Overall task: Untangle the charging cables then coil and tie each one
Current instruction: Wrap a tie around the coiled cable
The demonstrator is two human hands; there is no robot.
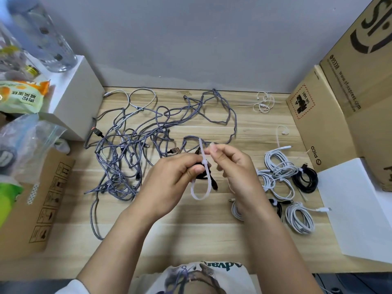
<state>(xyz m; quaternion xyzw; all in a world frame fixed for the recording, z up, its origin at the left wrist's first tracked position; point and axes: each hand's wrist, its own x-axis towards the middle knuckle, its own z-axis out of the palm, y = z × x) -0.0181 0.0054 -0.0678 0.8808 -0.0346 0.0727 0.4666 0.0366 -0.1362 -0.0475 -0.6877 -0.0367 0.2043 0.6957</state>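
Observation:
Above the middle of the wooden table [191, 225], my left hand [169, 183] grips a small coiled black cable [209, 177]. A white zip tie [200, 187] loops around that coil, its tail sticking up. My right hand [231, 164] pinches the tie's tail near the head. A big tangle of grey braided cables [131, 149] spreads over the left and far part of the table. To the right lie several coiled and tied cables: white ones [277, 166], [299, 217] and a black one [305, 180].
Cardboard boxes [339, 98] wall off the right side, with a white sheet [356, 209] below them. A white box [74, 98], snack bags and a flat carton [42, 198] crowd the left. Loose white zip ties [263, 102] lie at the far right.

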